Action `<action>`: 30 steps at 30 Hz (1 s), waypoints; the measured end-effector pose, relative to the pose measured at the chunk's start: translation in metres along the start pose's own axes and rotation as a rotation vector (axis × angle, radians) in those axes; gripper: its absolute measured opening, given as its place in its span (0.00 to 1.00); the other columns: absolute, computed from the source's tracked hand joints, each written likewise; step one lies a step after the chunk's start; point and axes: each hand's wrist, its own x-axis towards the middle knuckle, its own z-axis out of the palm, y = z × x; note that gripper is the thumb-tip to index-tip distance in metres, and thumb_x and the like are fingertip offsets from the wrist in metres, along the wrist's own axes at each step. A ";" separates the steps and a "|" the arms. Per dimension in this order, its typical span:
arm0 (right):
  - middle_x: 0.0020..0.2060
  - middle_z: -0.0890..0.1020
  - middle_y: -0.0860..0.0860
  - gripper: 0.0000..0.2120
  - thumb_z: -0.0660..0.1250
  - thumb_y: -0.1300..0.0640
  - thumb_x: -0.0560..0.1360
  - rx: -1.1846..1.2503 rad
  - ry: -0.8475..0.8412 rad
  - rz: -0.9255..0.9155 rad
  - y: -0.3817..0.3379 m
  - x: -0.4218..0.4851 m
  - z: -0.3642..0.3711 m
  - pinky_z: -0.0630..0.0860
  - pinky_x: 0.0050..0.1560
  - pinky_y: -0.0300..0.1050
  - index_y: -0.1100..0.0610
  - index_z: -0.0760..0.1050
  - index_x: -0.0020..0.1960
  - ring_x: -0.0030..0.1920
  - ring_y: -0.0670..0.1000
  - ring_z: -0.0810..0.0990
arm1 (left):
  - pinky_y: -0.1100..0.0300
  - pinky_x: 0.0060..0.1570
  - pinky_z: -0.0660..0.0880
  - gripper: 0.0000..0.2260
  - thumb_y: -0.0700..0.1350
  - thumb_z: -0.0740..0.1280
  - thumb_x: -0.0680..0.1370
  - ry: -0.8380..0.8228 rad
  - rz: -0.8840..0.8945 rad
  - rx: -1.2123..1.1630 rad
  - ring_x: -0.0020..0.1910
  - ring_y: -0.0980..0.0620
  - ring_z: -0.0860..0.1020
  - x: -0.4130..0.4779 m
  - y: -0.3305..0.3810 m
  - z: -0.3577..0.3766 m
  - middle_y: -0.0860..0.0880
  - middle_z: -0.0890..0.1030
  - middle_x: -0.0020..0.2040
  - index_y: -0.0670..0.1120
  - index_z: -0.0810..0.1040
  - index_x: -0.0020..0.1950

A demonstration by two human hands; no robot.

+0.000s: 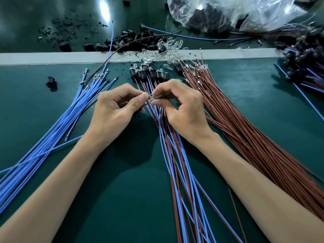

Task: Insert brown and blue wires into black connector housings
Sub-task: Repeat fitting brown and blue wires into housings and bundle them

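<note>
My left hand (114,109) and my right hand (182,109) meet at the middle of the green mat. Between their fingertips they pinch a small clear bulb (152,98) with thin wire ends; a black housing seems partly hidden under my left fingers. Beneath the hands lies a bundle of paired blue and brown wires (177,155), ending in black connector housings with bulbs (149,74). Loose blue wires (57,130) fan out on the left. Loose brown wires (245,127) lie on the right.
A pale strip (52,57) crosses the table. Behind it sit loose black housings (129,41), clear bulbs (168,50) and a plastic bag of parts (228,13). More finished assemblies (305,58) pile up at the right edge. One black housing (51,82) lies alone at left.
</note>
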 end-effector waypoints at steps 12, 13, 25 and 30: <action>0.40 0.79 0.53 0.07 0.73 0.71 0.67 -0.014 0.009 0.008 0.000 0.002 -0.002 0.71 0.46 0.26 0.64 0.82 0.44 0.38 0.40 0.75 | 0.55 0.36 0.69 0.05 0.47 0.67 0.74 -0.010 -0.053 0.016 0.31 0.51 0.74 -0.001 0.004 -0.001 0.44 0.77 0.33 0.48 0.79 0.40; 0.40 0.79 0.53 0.07 0.73 0.72 0.67 -0.011 0.010 0.007 0.000 0.002 -0.002 0.70 0.46 0.25 0.64 0.81 0.44 0.38 0.39 0.75 | 0.57 0.35 0.70 0.05 0.47 0.67 0.74 0.004 -0.066 -0.006 0.30 0.52 0.75 -0.001 0.004 0.000 0.47 0.77 0.32 0.48 0.79 0.40; 0.38 0.80 0.54 0.09 0.73 0.72 0.68 0.030 0.004 0.026 0.001 -0.001 -0.001 0.74 0.45 0.30 0.66 0.78 0.46 0.39 0.45 0.78 | 0.62 0.34 0.67 0.07 0.47 0.67 0.74 -0.081 -0.100 -0.019 0.30 0.53 0.73 -0.002 0.010 -0.002 0.42 0.75 0.33 0.44 0.79 0.40; 0.40 0.78 0.53 0.09 0.71 0.74 0.68 0.004 -0.044 -0.022 0.001 -0.001 -0.002 0.73 0.45 0.28 0.66 0.79 0.47 0.40 0.43 0.77 | 0.68 0.32 0.68 0.09 0.44 0.68 0.73 -0.121 -0.139 -0.078 0.28 0.55 0.73 -0.002 0.012 -0.003 0.49 0.76 0.30 0.39 0.77 0.38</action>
